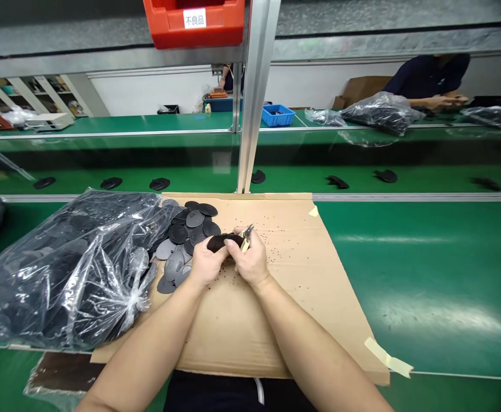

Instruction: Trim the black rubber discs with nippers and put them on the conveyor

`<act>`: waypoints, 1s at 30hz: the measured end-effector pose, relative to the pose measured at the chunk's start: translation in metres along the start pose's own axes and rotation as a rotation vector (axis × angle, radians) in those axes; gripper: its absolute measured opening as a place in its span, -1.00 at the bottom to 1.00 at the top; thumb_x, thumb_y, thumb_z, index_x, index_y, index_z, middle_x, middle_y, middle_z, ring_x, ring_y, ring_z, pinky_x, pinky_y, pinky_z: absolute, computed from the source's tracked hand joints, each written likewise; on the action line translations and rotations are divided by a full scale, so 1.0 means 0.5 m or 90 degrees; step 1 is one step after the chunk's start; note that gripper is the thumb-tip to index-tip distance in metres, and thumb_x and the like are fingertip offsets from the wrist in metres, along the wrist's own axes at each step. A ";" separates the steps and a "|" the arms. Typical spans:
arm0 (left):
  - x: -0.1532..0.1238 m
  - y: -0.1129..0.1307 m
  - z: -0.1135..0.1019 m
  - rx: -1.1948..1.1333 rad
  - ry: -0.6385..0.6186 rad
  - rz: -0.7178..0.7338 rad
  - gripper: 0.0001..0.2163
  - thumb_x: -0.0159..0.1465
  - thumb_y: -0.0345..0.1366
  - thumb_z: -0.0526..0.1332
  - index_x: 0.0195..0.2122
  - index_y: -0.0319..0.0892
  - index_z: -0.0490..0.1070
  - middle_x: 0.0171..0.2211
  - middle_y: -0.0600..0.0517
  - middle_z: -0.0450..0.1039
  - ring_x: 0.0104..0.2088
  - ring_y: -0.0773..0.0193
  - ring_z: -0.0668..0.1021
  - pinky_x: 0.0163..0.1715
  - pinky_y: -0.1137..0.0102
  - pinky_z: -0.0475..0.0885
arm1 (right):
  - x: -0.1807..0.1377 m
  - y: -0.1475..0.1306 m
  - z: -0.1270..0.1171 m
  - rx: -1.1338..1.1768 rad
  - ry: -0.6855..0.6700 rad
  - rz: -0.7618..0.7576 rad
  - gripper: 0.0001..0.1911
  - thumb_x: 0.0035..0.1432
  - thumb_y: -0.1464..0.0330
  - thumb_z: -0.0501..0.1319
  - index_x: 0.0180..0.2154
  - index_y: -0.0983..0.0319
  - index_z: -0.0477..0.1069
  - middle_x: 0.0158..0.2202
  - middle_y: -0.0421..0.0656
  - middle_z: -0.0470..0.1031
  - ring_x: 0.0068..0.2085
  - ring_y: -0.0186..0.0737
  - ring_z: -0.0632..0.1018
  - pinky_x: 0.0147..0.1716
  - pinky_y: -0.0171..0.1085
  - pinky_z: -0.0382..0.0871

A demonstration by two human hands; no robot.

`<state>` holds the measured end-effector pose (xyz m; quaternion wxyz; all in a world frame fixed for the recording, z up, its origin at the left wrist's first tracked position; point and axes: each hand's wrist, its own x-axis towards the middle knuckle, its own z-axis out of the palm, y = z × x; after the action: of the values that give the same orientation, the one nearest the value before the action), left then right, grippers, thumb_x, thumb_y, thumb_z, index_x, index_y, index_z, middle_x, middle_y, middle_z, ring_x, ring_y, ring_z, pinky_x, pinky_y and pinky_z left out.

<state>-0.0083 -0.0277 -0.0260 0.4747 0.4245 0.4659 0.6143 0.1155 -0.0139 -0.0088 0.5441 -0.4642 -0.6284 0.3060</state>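
My left hand (205, 264) is closed around a black oval plastic part (221, 241), held edge-on above a sheet of cardboard (276, 297). My right hand (253, 260) grips small cutting pliers (246, 234), whose jaws sit at the part's right end. Just left of my hands lies a heap of the same dark oval parts (188, 232), spilling from a big clear plastic bag (66, 269). Tiny black trimmings are scattered on the cardboard around my hands.
Beyond the cardboard runs a green conveyor belt (405, 177) carrying single black parts. An aluminium post (253, 114) rises behind, with a red bin (194, 23) overhead. A blue tray (278, 114), bagged parts and another person (430, 80) are at the far bench.
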 end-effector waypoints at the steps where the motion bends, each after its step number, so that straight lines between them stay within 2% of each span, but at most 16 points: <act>1: -0.001 0.000 0.001 -0.009 0.003 0.002 -0.73 -0.01 -0.20 0.44 -0.35 -0.26 0.53 -0.40 -0.01 0.53 -0.38 0.26 0.52 -0.28 0.37 0.45 | 0.000 -0.001 0.000 -0.018 0.015 -0.002 -0.62 0.04 0.07 0.29 -0.22 0.19 0.38 -0.25 -0.07 0.49 -0.22 -0.11 0.53 -0.14 -0.15 0.41; 5: -0.004 0.001 0.006 -0.041 -0.005 -0.016 -0.71 -0.03 -0.22 0.46 -0.32 -0.26 0.53 -0.36 -0.02 0.55 -0.35 0.25 0.53 -0.23 0.34 0.46 | 0.003 -0.002 -0.002 -0.041 0.036 -0.019 -0.72 0.10 0.10 0.24 -0.34 0.18 0.36 -0.36 -0.12 0.47 -0.31 -0.17 0.50 -0.22 -0.19 0.39; 11: -0.014 0.016 0.029 -0.122 0.010 -0.041 -0.70 -0.06 -0.26 0.48 -0.33 -0.26 0.52 -0.33 -0.05 0.57 -0.30 0.22 0.57 -0.16 0.28 0.47 | 0.006 -0.005 0.001 -0.063 0.064 -0.070 -0.73 0.17 0.13 0.19 -0.41 0.18 0.34 -0.44 -0.15 0.43 -0.39 -0.20 0.46 -0.30 -0.22 0.34; 14: -0.010 0.027 0.032 -0.190 0.010 -0.087 -0.67 -0.10 -0.31 0.50 -0.31 -0.26 0.51 -0.31 -0.04 0.57 -0.27 0.23 0.58 -0.12 0.29 0.48 | 0.008 -0.004 0.004 -0.033 0.045 -0.048 -0.74 0.17 0.14 0.20 -0.40 0.19 0.36 -0.42 -0.15 0.44 -0.37 -0.22 0.47 -0.27 -0.23 0.35; 16: -0.001 0.033 0.025 -0.262 0.000 -0.153 -0.65 -0.11 -0.34 0.50 -0.28 -0.25 0.51 -0.27 -0.03 0.57 -0.24 0.24 0.58 -0.12 0.33 0.48 | 0.010 0.001 0.002 0.044 0.021 -0.005 -0.74 0.16 0.13 0.21 -0.30 0.20 0.38 -0.34 -0.14 0.46 -0.32 -0.23 0.48 -0.23 -0.23 0.38; 19: 0.017 0.038 0.003 -0.367 0.004 -0.274 -0.68 -0.06 -0.38 0.47 -0.26 -0.21 0.50 -0.28 0.01 0.55 -0.31 0.34 0.57 -0.27 0.46 0.49 | 0.013 0.008 -0.010 0.184 -0.032 0.051 -0.65 0.14 0.12 0.23 -0.14 0.21 0.38 -0.30 -0.16 0.45 -0.33 -0.26 0.48 -0.26 -0.24 0.41; 22: 0.027 0.037 -0.017 -0.392 -0.007 -0.350 -0.78 0.06 -0.37 0.41 -0.26 -0.22 0.48 -0.36 0.03 0.52 -0.45 0.42 0.52 -0.48 0.55 0.43 | 0.012 0.006 -0.026 0.218 -0.139 0.031 -0.65 0.12 0.16 0.26 -0.12 0.21 0.41 -0.36 -0.19 0.43 -0.39 -0.29 0.45 -0.32 -0.25 0.40; 25: 0.026 0.035 -0.023 -0.366 -0.056 -0.336 -0.78 0.11 -0.32 0.37 -0.22 -0.21 0.47 -0.32 0.00 0.52 -0.40 0.37 0.54 -0.49 0.53 0.43 | 0.006 -0.005 -0.032 0.212 -0.194 0.003 -0.68 0.13 0.16 0.26 -0.14 0.22 0.44 -0.40 -0.20 0.44 -0.40 -0.28 0.45 -0.33 -0.24 0.40; 30: 0.016 0.039 -0.014 -0.342 -0.083 -0.218 -0.66 -0.01 -0.34 0.45 -0.20 -0.18 0.46 -0.20 0.00 0.54 -0.18 0.26 0.56 -0.12 0.38 0.47 | 0.005 -0.005 -0.024 0.231 -0.197 0.071 -0.65 0.10 0.11 0.28 -0.18 0.23 0.47 -0.35 -0.16 0.50 -0.35 -0.23 0.50 -0.28 -0.22 0.43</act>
<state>-0.0205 -0.0235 -0.0076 0.6951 0.2376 0.3207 0.5980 0.1266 -0.0139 -0.0028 0.4981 -0.3404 -0.6123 0.5110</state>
